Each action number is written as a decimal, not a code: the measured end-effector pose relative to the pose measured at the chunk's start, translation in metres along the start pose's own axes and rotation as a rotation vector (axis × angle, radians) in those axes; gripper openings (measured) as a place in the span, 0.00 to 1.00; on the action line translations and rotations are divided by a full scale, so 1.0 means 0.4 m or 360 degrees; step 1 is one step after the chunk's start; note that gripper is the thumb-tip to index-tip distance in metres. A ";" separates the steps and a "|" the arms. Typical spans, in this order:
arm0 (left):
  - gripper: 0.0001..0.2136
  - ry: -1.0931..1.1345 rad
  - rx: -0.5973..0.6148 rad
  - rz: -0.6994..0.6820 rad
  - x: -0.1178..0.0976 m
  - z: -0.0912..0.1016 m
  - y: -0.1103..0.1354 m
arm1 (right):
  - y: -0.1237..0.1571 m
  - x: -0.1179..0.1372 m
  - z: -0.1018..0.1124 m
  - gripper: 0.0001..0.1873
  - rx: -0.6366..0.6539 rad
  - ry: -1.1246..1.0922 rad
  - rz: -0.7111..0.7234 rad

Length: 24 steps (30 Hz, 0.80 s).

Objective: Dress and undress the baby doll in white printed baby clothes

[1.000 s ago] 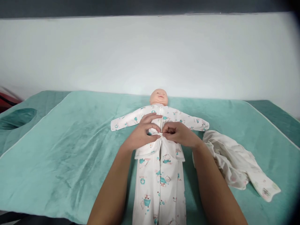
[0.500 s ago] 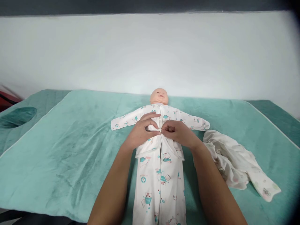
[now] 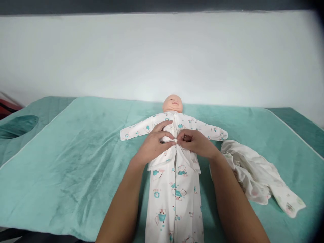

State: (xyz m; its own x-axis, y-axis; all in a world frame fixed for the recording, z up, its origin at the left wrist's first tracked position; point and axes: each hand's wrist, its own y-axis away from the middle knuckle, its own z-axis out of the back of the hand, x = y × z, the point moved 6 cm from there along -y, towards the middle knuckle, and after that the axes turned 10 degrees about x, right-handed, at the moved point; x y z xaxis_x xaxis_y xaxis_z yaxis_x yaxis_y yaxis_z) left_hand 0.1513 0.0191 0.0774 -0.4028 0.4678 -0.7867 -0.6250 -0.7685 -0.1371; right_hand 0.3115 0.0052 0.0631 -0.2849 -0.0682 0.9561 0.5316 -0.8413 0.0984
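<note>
A baby doll (image 3: 172, 103) lies on its back on a teal blanket (image 3: 76, 152), dressed in a white sleepsuit (image 3: 174, 189) printed with small teal and pink animals. Both my hands meet at the middle of the doll's chest. My left hand (image 3: 155, 143) pinches the left edge of the suit's front opening. My right hand (image 3: 194, 143) pinches the right edge against it. The fingertips of both hands touch at the closure, which they partly hide. The doll's sleeves stretch out to both sides.
A crumpled white garment (image 3: 255, 175) lies on the blanket to the right of the doll. A white wall (image 3: 162, 57) rises behind the bed. A dark teal cushion (image 3: 17, 125) and something red (image 3: 6, 107) sit at the far left edge.
Both hands have stayed pinched together on the chest, creeping slightly upward along the front opening. The view has shifted a little.
</note>
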 end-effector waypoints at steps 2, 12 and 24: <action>0.03 -0.0017 0.0012 -0.0037 -0.003 -0.001 0.000 | -0.001 0.001 -0.001 0.08 -0.0010 0.0021 0.0000; 0.03 0.0093 0.0073 -0.0037 0.008 0.000 -0.007 | -0.007 0.022 0.000 0.06 -0.0191 0.0429 0.0077; 0.02 0.0041 0.0057 -0.0052 0.006 0.001 -0.005 | -0.010 0.039 -0.013 0.05 -0.0359 0.0701 0.0069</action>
State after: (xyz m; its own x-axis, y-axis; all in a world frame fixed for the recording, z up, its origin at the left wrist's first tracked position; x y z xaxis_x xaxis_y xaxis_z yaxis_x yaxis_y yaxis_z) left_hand 0.1512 0.0220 0.0759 -0.3649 0.4807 -0.7974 -0.6611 -0.7368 -0.1416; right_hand 0.3006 0.0048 0.0759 -0.6019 -0.2850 0.7459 0.3785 -0.9244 -0.0478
